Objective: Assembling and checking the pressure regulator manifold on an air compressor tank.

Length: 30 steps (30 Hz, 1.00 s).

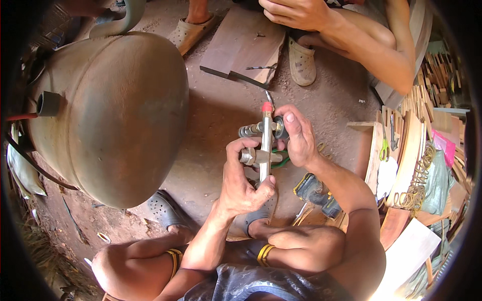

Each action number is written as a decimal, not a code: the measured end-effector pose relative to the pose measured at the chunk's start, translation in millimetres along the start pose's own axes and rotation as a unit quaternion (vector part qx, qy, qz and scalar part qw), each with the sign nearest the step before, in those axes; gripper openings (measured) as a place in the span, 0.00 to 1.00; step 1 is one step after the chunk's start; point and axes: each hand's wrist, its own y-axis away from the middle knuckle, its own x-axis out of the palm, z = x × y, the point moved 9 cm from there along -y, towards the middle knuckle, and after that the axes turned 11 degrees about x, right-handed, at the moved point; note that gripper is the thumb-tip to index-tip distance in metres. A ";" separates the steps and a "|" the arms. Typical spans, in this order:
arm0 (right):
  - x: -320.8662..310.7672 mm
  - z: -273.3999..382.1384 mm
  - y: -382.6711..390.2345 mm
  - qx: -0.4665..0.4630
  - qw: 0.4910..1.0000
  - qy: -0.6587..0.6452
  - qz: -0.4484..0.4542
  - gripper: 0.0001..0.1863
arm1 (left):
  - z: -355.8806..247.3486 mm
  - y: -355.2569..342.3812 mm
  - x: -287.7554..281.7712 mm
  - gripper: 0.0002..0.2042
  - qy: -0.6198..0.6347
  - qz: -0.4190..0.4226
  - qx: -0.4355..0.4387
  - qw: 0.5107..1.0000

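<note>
In front of me I hold a silvery metal pipe fitting (266,150) upright, with side ports, a threaded end and a red tip. My left hand (243,183) is closed round its lower part, the thumb along the near end. My right hand (297,138) is at its right side, fingers curled about a black round part (280,127) that looks like a gauge or knob. Some of the right fingers are hidden behind the fitting. To the left lies a large, rusty brown, round-ended metal tank (125,120), apart from both hands.
Across from me a person's hand (296,12) and clogs (302,62) are near a wooden board (246,42). A yellow-and-black power tool (310,190) lies right of my knees. Stacked wood strips (409,155), green-handled scissors (384,150) and a coiled hose (419,178) line the right.
</note>
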 end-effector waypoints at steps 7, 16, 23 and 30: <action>11.1 -7.9 -0.2 0.134 0.967 -0.207 0.059 0.23 | -9.2 2.4 5.7 0.34 -0.005 -0.002 0.049 0.999; 20.2 -35.4 2.5 0.215 0.939 -0.254 0.090 0.26 | 8.0 4.2 1.6 0.31 0.077 -0.039 0.016 0.996; 11.7 66.6 25.1 -0.425 0.865 0.265 -0.030 0.23 | 39.9 12.6 -2.4 0.31 0.412 -0.129 -0.229 0.873; 31.4 -23.6 1.7 0.251 0.948 -0.138 0.139 0.28 | 12.0 13.4 -3.8 0.32 0.075 -0.133 -0.029 0.988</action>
